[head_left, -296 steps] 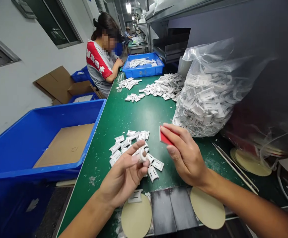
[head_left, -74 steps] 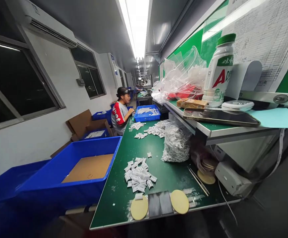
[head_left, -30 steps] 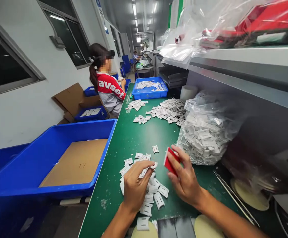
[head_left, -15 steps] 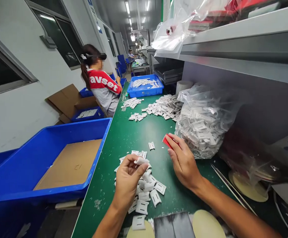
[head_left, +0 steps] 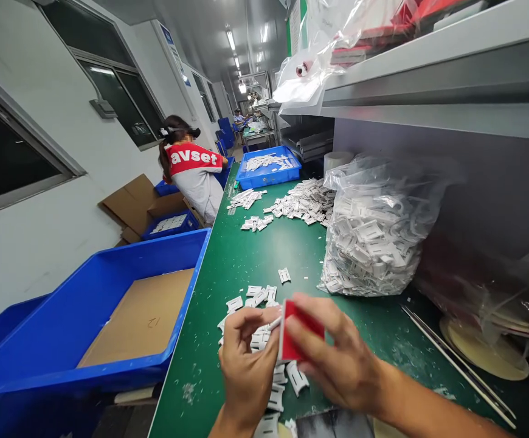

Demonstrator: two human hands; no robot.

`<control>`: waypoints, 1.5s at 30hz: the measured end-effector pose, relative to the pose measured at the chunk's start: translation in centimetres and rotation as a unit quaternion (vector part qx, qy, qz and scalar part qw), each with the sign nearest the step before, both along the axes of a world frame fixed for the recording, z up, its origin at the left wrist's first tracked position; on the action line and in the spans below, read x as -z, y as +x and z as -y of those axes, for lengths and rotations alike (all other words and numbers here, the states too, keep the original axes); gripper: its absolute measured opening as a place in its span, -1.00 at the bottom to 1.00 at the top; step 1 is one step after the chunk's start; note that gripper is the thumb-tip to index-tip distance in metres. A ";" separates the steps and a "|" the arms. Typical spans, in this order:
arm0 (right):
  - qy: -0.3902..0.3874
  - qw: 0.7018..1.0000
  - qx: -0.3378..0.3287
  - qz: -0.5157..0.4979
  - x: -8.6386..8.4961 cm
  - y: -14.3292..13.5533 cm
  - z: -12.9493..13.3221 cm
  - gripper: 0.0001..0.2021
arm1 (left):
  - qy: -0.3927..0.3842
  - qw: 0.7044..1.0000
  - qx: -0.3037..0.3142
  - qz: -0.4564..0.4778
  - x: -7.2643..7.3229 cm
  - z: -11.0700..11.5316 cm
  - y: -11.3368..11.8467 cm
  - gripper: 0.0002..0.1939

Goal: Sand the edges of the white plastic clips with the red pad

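Red and flat-sided, a block [head_left: 292, 348] with a pale edge sits in the right hand [head_left: 342, 356], whose grip is closed about it, fingers laid across its red face. The left hand [head_left: 250, 359] has its grip nearly closed, thumb and forefinger pinching a small white piece [head_left: 275, 323], which shows only in part beside the block. The pale edge covers the end of the piece from this view; whether the two touch, I cannot tell. Both hands are above a loose pile [head_left: 271, 293] of similar white pieces on the green worktop [head_left: 200, 347], and a lone piece [head_left: 284, 275] lies just beyond it. Half a second ago the hands were well apart, the block near the clear bag [head_left: 374, 243] of white parts and the pinched piece in full view; now the block is right up beside that piece. The co-worker [head_left: 196, 176] has bent lower, away from the worktop, while the lone piece remains clear of the pile.
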State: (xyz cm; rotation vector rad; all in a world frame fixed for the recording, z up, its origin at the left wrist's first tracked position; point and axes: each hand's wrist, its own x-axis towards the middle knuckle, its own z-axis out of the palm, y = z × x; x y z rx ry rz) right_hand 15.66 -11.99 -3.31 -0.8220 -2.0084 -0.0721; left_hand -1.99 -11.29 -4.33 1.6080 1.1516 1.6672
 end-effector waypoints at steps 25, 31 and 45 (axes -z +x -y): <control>-0.112 0.993 0.008 -0.035 0.3 1.1 -1.3 -0.55 | -0.409 0.765 0.346 0.357 -2.4 -0.6 -0.2 -0.77; -0.139 0.989 0.019 -0.046 0.6 1.3 -1.8 -0.60 | -0.406 0.771 0.357 0.336 -2.2 -0.6 -0.5 -0.76; -0.425 0.809 -0.102 -0.393 0.3 0.2 -1.4 -0.54 | 0.045 0.995 -0.021 -0.089 -0.4 0.0 -0.8 -0.65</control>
